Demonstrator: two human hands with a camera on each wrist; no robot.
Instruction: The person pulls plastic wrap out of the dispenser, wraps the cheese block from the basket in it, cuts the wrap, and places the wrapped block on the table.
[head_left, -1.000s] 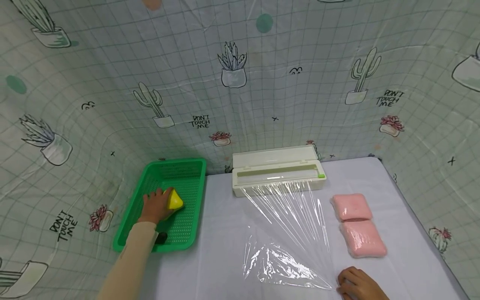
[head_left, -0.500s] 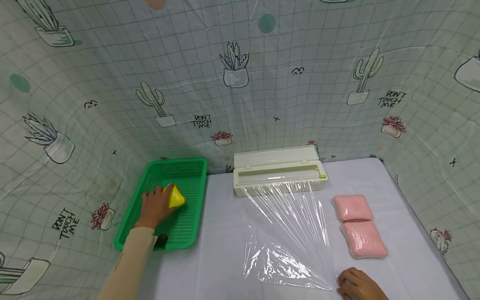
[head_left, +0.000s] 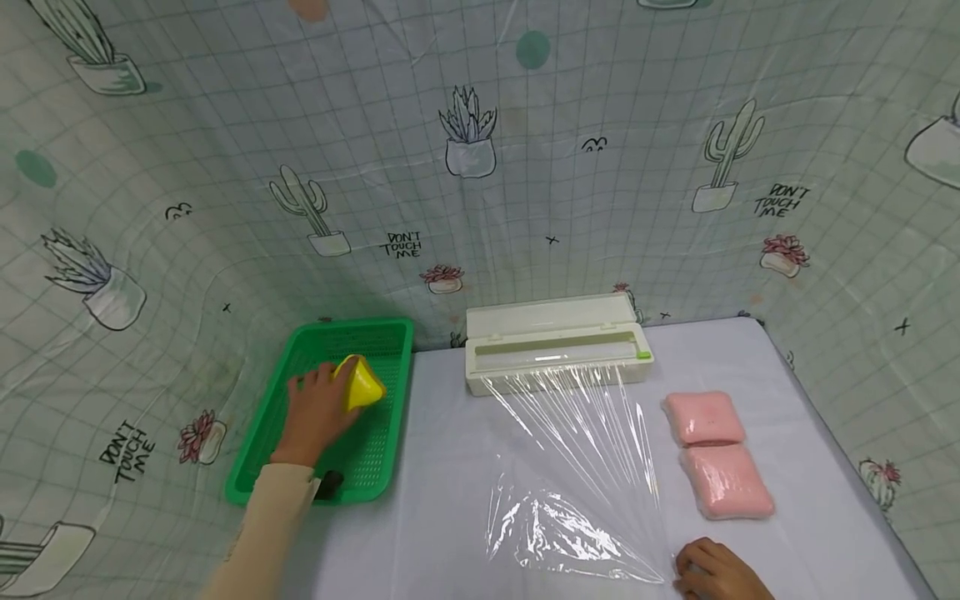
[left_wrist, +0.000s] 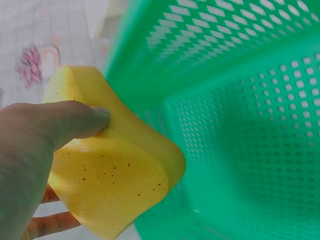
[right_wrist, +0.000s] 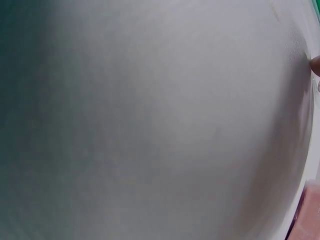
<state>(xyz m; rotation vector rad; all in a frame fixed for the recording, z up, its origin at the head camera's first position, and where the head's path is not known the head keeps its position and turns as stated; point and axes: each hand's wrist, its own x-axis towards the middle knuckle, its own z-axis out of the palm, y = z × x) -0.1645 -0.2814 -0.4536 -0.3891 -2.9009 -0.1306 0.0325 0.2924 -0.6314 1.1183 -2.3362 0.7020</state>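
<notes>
My left hand (head_left: 315, 417) grips a yellow sponge (left_wrist: 120, 165) dotted with dark pores; thumb on one side, fingers on the other. It holds the sponge over the green perforated basket (head_left: 400, 400). Clear plastic wrap (head_left: 570, 525) stretches, creased, from its white dispenser box (head_left: 558, 382), whose lid is up. My right hand (head_left: 720, 571) rests on the table at the wrap's near right corner, fingers bent; whether they pinch the film cannot be made out. In the right wrist view just a fingertip (right_wrist: 315, 65) shows at the right edge.
Two pink wrapped blocks (head_left: 705, 417) (head_left: 727, 481) lie in line at the right, beyond my right hand. A small dark object (head_left: 328, 485) shows beside my left cuff. Cactus-print cloth (head_left: 555, 192) hangs around the white-covered table (head_left: 442, 467).
My left hand has lifted the yellow sponge and shifted it slightly back and to the right, up from the basket's middle. My right hand, the wrap and the pink blocks stay put.
</notes>
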